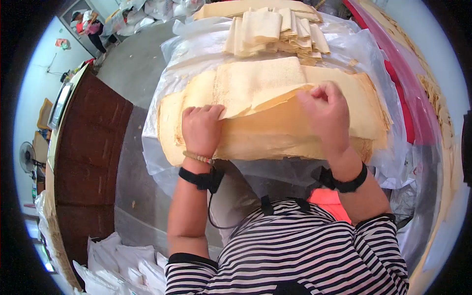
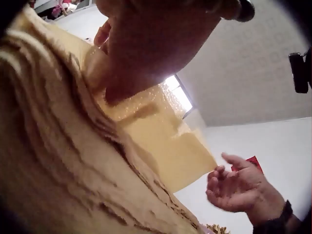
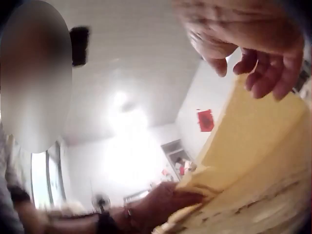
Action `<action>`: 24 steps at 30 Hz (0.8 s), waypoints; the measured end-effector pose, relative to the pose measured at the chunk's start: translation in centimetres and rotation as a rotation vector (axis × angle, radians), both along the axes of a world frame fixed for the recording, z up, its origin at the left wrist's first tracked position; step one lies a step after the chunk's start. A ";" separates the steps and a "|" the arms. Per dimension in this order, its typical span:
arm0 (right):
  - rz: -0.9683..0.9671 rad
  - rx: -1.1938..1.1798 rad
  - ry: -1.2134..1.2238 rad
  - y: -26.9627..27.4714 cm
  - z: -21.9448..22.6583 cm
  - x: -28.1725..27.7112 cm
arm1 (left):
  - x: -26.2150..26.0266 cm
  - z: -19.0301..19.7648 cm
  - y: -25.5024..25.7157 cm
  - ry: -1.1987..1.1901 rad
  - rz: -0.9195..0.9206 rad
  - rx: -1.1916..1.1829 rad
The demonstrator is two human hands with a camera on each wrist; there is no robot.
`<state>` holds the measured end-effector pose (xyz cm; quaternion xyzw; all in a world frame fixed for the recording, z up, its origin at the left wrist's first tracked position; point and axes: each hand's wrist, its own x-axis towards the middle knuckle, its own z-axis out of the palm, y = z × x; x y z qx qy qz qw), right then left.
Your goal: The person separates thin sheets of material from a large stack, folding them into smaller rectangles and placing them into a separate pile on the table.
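Observation:
A thin yellow tofu skin sheet (image 1: 275,118) is raised along its near edge, above a stack of similar sheets (image 1: 344,93). My left hand (image 1: 202,130) grips the left part of that edge, knuckles up. At the other end, my right hand (image 1: 328,110) has its fingers curled at the sheet's corner. Seen from the left wrist, the right hand (image 2: 239,187) has its thumb standing away while the corner meets its fingers. The right wrist view shows the sheet (image 3: 243,126) stretching down from those fingers to the left hand (image 3: 165,200).
Folded sheets (image 1: 275,32) lie in a pile at the table's far side, on clear plastic (image 1: 182,54). A brown cabinet (image 1: 88,147) stands to the left, with white sacks (image 1: 123,260) below it. Another person (image 1: 91,29) stands far back by a doorway.

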<state>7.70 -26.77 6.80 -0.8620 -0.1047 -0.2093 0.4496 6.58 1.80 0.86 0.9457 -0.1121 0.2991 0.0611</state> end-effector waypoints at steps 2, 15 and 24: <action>0.047 -0.450 -0.427 3.3 1.6 -1.6 | 0.4 1.3 0.2 0.041 -0.040 0.071; 0.339 -0.717 -0.250 13.3 -2.8 7.2 | -3.5 2.1 -3.3 -0.211 -0.165 -0.217; 0.082 0.354 0.367 9.6 -4.5 13.3 | -0.6 -2.1 -1.3 0.154 0.054 -0.051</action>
